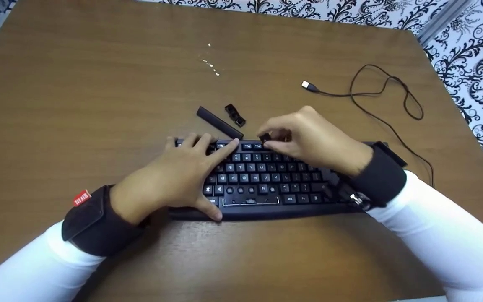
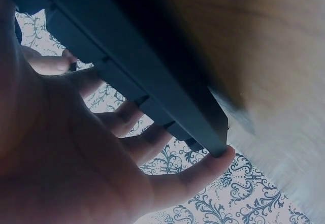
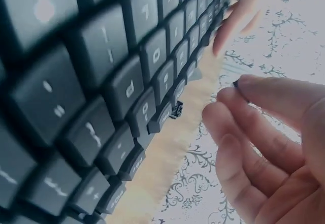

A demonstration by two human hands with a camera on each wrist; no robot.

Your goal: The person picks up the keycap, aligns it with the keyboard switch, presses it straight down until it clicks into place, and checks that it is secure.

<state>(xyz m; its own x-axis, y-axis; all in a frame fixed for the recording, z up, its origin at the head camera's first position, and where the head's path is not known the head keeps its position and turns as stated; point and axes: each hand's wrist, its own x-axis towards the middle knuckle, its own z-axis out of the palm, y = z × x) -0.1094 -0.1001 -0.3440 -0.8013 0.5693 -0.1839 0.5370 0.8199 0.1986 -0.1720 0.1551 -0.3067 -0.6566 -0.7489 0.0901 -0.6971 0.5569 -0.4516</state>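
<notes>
A black keyboard lies across the table. Near its front edge the long space-bar slot is exposed, and several bare round key seats show above it. My left hand spreads over its left end, thumb at the front edge and fingertips along the back edge. In the left wrist view the little finger touches the keyboard's corner. My right hand pinches a small black keycap between thumb and fingers above the back edge. Behind the keyboard lie the long space bar key and several loose keycaps.
A black USB cable loops over the table's right side, its plug pointing left. Small pale bits lie farther back on the brown table. Patterned white covering shows past the table's edges.
</notes>
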